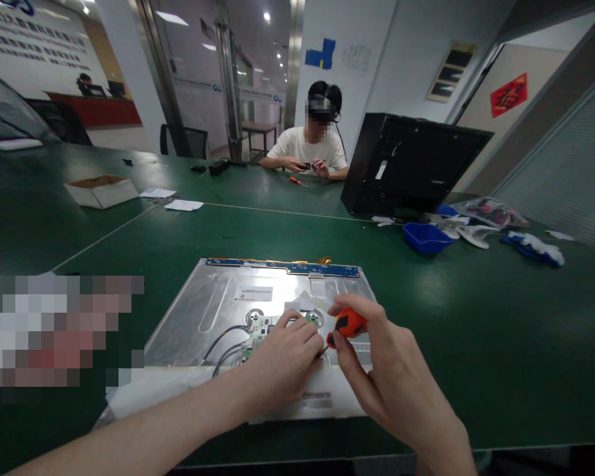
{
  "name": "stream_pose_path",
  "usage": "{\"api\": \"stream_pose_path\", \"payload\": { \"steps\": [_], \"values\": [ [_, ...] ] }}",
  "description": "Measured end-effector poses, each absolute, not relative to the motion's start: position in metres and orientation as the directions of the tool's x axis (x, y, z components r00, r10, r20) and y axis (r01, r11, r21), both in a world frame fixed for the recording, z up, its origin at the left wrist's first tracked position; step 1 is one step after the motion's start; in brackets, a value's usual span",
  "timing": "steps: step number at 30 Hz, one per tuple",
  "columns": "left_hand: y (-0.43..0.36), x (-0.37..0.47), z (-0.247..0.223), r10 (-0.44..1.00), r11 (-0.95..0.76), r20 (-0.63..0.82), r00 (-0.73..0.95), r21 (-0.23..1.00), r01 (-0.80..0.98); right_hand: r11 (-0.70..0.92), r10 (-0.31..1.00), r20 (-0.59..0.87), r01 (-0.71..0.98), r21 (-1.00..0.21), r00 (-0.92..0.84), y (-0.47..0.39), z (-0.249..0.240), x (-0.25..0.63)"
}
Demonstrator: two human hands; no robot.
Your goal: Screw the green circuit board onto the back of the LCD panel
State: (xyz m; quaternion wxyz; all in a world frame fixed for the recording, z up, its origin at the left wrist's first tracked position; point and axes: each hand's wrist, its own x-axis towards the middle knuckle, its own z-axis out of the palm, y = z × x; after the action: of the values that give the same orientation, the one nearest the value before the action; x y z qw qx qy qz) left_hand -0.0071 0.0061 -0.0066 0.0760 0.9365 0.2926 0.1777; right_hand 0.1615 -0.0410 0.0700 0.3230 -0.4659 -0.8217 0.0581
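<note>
A flat metal display panel [218, 291] lies on the table in front of me, with a blue circuit strip [258, 266] along its far edge. Over its middle, a small green circuit board [261, 325] with black cables [223, 347] is partly covered by my left hand [295, 354]. Those fingers are curled down at the board, and what they grip is hidden. My right hand [384, 350] pinches the orange-and-black handle of a screwdriver [351, 324] between thumb and fingers. Its shaft slants down toward my left fingertips, where the tip is out of sight.
Across the green table [258, 231] a person [312, 149] handles a small dark object, near another orange screwdriver [296, 180]. A black monitor [406, 165], a blue tray [428, 238] and gloves [534, 248] are at right. An open white box [102, 192] stands at left.
</note>
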Motion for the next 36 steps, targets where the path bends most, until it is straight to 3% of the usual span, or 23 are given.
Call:
{"api": "stream_pose_path", "payload": {
  "steps": [11,18,27,36],
  "values": [
    [0.007,-0.006,-0.013,0.562,-0.826,0.286,0.777,0.147,0.543,0.550,0.808,0.472,0.739,-0.389,-0.353,-0.041,0.071,0.161],
    [0.006,-0.005,-0.011,0.561,-0.828,0.238,0.793,0.167,0.536,0.592,0.753,0.546,0.740,-0.318,-0.368,-0.037,0.070,0.161],
    [0.005,-0.007,-0.002,0.565,-0.823,0.243,0.789,0.239,0.515,0.611,0.751,0.553,0.698,-0.373,-0.361,-0.044,0.072,0.157],
    [0.006,-0.005,-0.007,0.544,-0.839,0.234,0.806,0.136,0.527,0.607,0.746,0.560,0.713,-0.351,-0.360,-0.041,0.070,0.158]
  ]
}}
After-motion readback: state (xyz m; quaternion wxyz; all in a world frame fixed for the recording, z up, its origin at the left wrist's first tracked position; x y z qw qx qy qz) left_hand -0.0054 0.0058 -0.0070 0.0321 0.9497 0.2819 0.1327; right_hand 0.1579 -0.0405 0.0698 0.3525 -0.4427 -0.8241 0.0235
